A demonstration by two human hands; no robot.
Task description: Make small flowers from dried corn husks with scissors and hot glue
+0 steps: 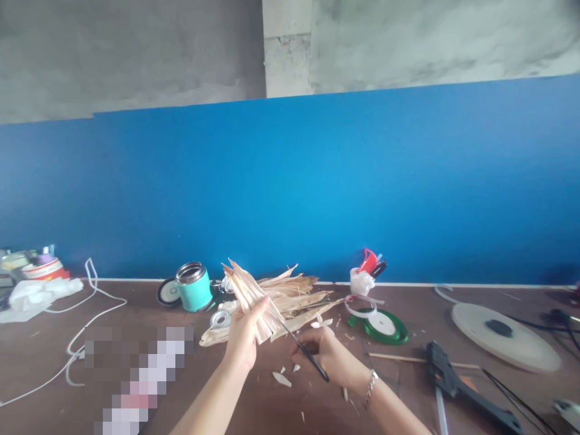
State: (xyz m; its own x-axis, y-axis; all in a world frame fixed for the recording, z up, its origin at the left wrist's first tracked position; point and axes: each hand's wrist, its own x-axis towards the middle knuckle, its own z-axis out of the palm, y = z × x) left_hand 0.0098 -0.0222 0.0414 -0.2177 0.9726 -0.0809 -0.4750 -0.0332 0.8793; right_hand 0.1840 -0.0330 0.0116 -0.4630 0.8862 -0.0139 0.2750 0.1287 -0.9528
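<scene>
My left hand (242, 335) is closed around a bundle of dry, pale husk strips (249, 296), held upright over the brown table (54, 399). My right hand (328, 356) grips black-handled scissors (303, 350), whose blades point up-left to the lower end of the bundle. More dried husks (294, 290) lie in a pile just behind my hands. Small cut husk scraps (281, 379) are scattered on the table below my hands.
A teal metal-lidded jar (194, 287) and tape rolls (220, 318) stand left of the pile. A green ribbon spool (383, 326), a white cup of tools (362, 279), a black glue gun (453, 383) and a round white disc (507, 338) lie right. White cable (88, 320) trails left. A blue wall panel backs the table.
</scene>
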